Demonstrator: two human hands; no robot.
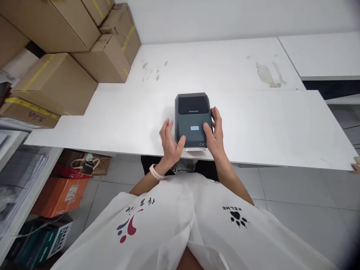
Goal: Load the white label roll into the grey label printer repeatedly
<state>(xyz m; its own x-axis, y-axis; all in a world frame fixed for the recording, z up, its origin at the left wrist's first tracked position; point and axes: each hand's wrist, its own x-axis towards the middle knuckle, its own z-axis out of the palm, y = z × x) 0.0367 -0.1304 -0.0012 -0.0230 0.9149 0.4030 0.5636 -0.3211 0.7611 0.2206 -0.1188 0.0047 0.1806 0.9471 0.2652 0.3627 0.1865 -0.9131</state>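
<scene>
A dark grey label printer [192, 135] sits on the white table near its front edge. It has a dark window at the top and a pale button in the middle. A white strip of paper [194, 149] shows at its near side. My right hand [216, 139] grips the printer's right side, thumb on the top and fingers along the side. My left hand [170, 144] is at the left side with fingers spread, its thumb at the near left corner; whether the thumb touches cannot be made out.
Cardboard boxes [56, 82] with yellow tape are stacked at the left of the white table [270, 127]. A wall stands behind. Below left are a shelf [42, 165], an orange box [63, 195] and a green box [53, 240] on the floor. Fingertips [356, 164] show at the right edge.
</scene>
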